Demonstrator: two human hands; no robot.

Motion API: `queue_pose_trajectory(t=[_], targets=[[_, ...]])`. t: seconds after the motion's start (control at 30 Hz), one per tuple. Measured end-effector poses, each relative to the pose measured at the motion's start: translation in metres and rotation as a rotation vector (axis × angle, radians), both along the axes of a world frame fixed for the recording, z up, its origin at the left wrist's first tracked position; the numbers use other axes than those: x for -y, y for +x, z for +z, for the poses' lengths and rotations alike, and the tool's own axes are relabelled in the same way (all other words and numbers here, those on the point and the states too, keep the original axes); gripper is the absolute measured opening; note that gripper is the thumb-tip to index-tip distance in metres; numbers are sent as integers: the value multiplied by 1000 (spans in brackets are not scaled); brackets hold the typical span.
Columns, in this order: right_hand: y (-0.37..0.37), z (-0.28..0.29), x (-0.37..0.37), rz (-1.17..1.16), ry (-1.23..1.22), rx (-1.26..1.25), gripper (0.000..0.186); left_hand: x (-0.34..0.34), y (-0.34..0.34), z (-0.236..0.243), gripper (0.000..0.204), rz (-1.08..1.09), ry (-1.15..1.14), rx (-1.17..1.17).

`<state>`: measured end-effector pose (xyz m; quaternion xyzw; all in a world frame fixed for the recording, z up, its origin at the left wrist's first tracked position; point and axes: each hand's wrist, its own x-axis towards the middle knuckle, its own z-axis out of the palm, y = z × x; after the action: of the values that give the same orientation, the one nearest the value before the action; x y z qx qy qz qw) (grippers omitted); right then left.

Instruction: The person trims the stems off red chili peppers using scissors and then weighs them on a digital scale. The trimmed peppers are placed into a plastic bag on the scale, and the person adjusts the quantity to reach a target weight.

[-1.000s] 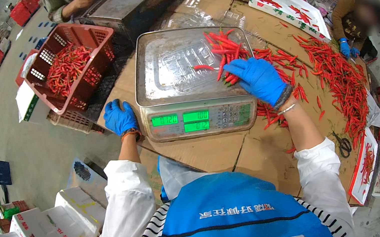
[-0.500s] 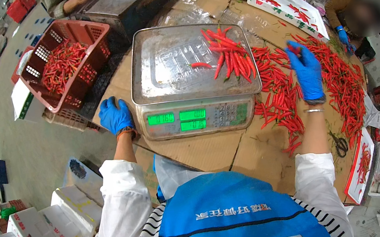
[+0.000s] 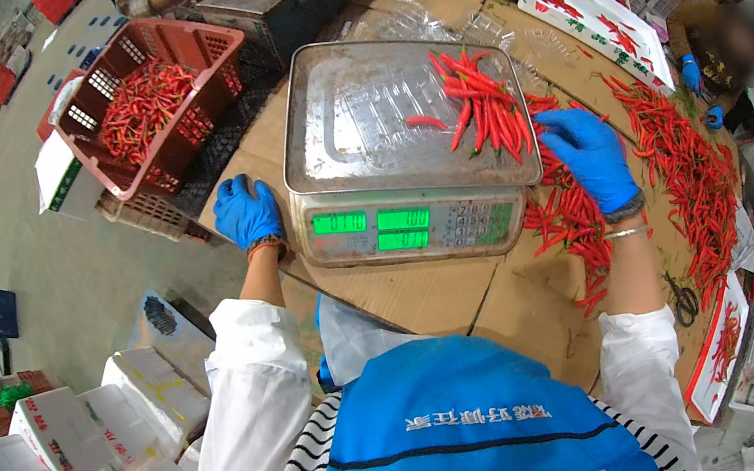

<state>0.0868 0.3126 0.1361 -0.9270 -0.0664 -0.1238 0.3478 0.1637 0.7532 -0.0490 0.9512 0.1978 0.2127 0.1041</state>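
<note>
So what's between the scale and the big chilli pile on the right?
The head view shows a smaller heap of red chillies, partly hidden by the right hand, then some cardboard.

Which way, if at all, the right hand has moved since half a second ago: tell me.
Yes: judged against the scale, the right hand has moved left, closer to the scale's right edge.

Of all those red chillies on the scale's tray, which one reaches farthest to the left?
The single chilli lying nearly crosswise, left of the main bunch; the others on the tray cluster toward its right side.
</note>
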Motion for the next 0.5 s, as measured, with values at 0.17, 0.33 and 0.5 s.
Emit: queue_pose_trajectory(t=[0.17,0.33,0.5], targets=[[43,8,-66,208,-308,42,20,4,1,6,35,-5,-26,-8],[87,-15,-105,306,-620,91,20,6,1,8,34,-6,-37,-2],[104,-11,-131,286,-670,-10,17,2,1,-1,33,-2,-14,40]])
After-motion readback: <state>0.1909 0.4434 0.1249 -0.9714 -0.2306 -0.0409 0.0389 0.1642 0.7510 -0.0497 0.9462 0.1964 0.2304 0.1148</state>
